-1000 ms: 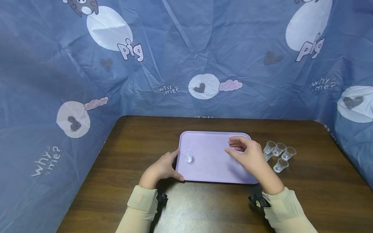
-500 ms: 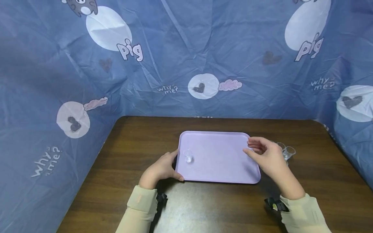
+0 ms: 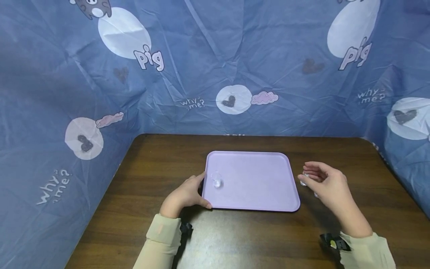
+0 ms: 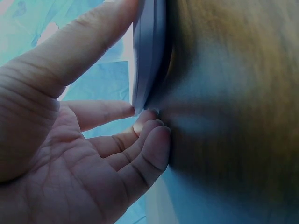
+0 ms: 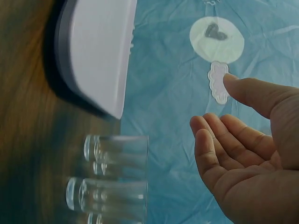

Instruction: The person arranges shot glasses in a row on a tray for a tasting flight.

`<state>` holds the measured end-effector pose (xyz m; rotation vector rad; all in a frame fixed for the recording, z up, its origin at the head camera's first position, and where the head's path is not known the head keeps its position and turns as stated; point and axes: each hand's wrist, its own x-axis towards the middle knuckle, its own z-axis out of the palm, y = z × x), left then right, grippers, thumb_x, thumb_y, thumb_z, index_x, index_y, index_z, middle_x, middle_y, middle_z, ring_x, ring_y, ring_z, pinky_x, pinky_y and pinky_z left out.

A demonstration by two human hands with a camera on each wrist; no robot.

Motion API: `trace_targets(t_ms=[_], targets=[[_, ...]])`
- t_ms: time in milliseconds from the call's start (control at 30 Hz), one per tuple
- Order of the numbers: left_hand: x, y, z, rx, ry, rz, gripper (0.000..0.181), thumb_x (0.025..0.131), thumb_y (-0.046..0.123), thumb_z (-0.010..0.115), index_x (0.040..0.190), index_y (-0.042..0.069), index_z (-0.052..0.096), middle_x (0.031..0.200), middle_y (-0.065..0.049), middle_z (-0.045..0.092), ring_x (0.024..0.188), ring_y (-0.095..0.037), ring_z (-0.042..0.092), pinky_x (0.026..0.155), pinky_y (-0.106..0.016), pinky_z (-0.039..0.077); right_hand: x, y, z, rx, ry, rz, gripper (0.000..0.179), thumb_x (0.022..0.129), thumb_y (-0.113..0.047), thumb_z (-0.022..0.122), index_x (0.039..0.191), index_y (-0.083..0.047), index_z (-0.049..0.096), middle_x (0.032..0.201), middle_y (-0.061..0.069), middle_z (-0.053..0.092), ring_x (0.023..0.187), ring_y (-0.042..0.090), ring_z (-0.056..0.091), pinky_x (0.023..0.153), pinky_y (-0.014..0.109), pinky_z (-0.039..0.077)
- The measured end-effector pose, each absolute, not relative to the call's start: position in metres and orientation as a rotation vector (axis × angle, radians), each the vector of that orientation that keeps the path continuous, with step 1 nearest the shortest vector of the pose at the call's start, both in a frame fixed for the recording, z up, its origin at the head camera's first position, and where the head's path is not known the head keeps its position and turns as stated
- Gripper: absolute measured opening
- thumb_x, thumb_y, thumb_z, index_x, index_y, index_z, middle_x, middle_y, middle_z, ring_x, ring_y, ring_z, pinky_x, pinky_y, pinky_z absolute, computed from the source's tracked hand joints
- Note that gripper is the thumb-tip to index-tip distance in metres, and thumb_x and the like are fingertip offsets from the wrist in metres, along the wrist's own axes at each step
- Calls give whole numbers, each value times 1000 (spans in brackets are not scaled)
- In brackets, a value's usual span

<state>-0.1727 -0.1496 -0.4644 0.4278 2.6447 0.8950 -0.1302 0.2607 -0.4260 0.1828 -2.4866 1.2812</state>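
A lilac tray (image 3: pixel 253 181) lies flat on the table. My left hand (image 3: pixel 186 193) touches its near left corner, the thumb at the front edge and the index finger along the left side; in the left wrist view the other fingers lie bent beside the tray (image 4: pixel 149 51). Near the tray's left side stands a small clear shot glass (image 3: pixel 217 182). My right hand (image 3: pixel 330 186) hovers right of the tray, fingers loosely bent and thumb apart, holding nothing. It hides most of the shot glasses there; the right wrist view shows several standing upright (image 5: pixel 110 196), apart from the hand.
The brown wooden table (image 3: pixel 255 239) runs back to a blue printed cloth (image 3: pixel 188 67) hung behind and at both sides. Dark wrist straps (image 3: pixel 335 243) sit by the beige sleeves.
My right hand has moved right, from above the tray to beyond its right edge, and now covers most of the shot glasses there. The left hand and the tray have stayed put.
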Motion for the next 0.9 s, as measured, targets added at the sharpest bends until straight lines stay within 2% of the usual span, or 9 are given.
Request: trace_targets(t_ms=[367,533,800,900], targets=[[-173,-150,-465,429,2655,896,120,59,26,102,157,4,36,131,-22,56,120,-34,51,102,-49,42,-125,283,-433,112,-2446,1301,42,80,5,84,119,12,67,103,23,71,87,-5,65,74,13,51],[-173,-149,-465,427,2652,897,119,60,25,101,157,4,36,131,-22,56,120,-34,51,102,-49,42,-122,292,-433,96,-2455,1258,42,81,3,85,118,11,68,102,20,71,87,-7,64,74,12,50],[-173,-149,-465,421,2651,889,119,60,26,101,157,3,37,131,-22,56,119,-33,52,102,-49,42,-116,304,-436,47,-2482,1186,43,81,0,85,118,12,67,106,28,69,86,-11,61,73,11,50],[-173,-149,-465,418,2650,885,119,60,26,101,157,3,36,132,-22,56,120,-33,51,102,-49,42,-115,307,-439,32,-2478,1206,43,81,0,85,118,13,67,103,23,71,86,-10,62,73,12,50]])
